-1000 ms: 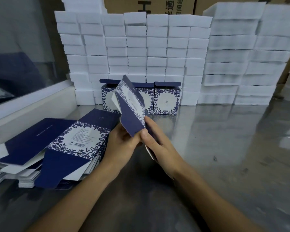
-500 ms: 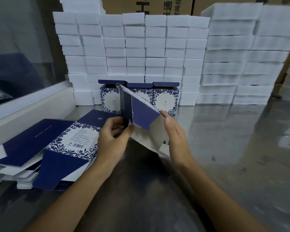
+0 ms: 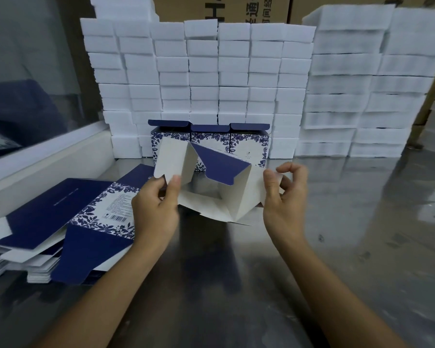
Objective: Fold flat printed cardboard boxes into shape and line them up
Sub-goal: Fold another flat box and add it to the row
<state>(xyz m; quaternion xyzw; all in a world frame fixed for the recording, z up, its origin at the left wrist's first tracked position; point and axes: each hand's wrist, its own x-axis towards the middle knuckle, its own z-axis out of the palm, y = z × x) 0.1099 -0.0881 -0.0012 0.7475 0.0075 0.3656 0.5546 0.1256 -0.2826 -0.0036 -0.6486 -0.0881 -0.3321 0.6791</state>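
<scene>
- In the middle of the frame, a half-opened cardboard box, white inside and dark blue outside [image 3: 212, 194], is held up over the shiny grey metal surface [image 3: 362, 234].
- The left hand [image 3: 156, 209] pinches the box's left wall between thumb and fingers.
- The right hand [image 3: 285, 202] pinches the box's right edge with its thumb and curled fingers.
- A white flap stands up at the box's upper left, and a blue flap tips over its open middle.
- At the lower left lies a pile of flat blue and white printed cardboard boxes [image 3: 68, 222].
- Behind the held box, three folded blue flower-print boxes [image 3: 249, 139] stand side by side in a row.
- Stacks of white foam blocks [image 3: 211, 71] rise behind the row, across the top of the frame.
</scene>
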